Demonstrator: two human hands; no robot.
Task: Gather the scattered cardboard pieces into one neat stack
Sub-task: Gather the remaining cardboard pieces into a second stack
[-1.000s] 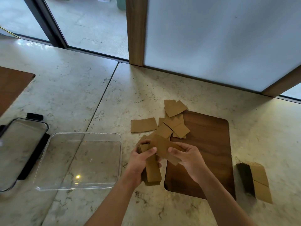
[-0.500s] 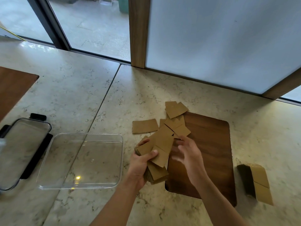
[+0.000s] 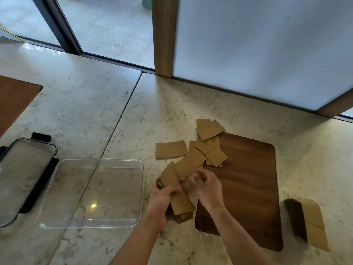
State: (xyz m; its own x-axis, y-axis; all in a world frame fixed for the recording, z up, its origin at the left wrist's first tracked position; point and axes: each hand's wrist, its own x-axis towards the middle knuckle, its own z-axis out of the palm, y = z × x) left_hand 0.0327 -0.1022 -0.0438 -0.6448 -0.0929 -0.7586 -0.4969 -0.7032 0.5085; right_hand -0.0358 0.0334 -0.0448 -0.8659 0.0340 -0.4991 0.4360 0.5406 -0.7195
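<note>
Cardboard stack (image 3: 180, 204) gripped by left hand (image 3: 161, 202), right hand (image 3: 207, 188) blurred, grasp unclear

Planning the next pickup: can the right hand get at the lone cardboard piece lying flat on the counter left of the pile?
Probably yes. That lone piece lies flat with nothing on it, but the right hand would cross over the bundle in the left hand.

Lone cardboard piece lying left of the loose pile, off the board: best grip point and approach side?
Likely the long far edge of the lone cardboard piece, from above. It lies flat on the stone counter, apart from the pile, with bare counter beyond it. There is no lip to pinch, so press on top, slide or tilt it to raise an edge, then pinch across its thickness.
</note>
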